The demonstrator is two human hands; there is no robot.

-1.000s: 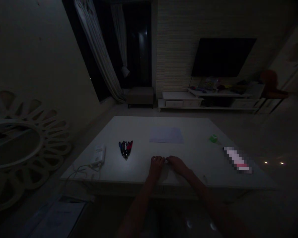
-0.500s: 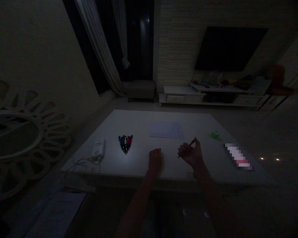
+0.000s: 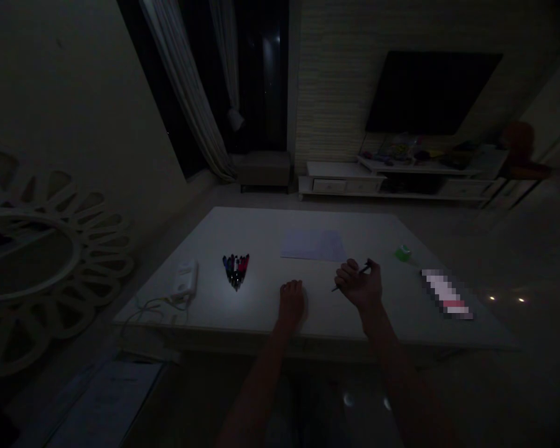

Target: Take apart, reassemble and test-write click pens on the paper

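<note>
My right hand (image 3: 359, 285) is raised over the front right of the white table (image 3: 254, 233), palm partly turned up. A thin dark pen (image 3: 364, 269) lies across its curled fingers, one end by the thumb and the other sticking out at the lower left. On the tabletop rests my left hand (image 3: 292, 302), back upward, fingers loosely bent with nothing seen in them. Left of it, several pens (image 3: 236, 270) lie side by side in a fan, their tips converging toward me. Beyond both hands is a pale printed sheet of paper (image 3: 312, 244).
A white power strip (image 3: 185, 280) with cables sits at the table's left. To the right are a small green object (image 3: 403, 252) and a pixelated, phone-like slab (image 3: 447, 294). Papers (image 3: 107, 398) lie lower left, below table height. The room is dim.
The pen has shifted within my right hand, and that hand's fingers have lifted and curled more. My left hand stays in place.
</note>
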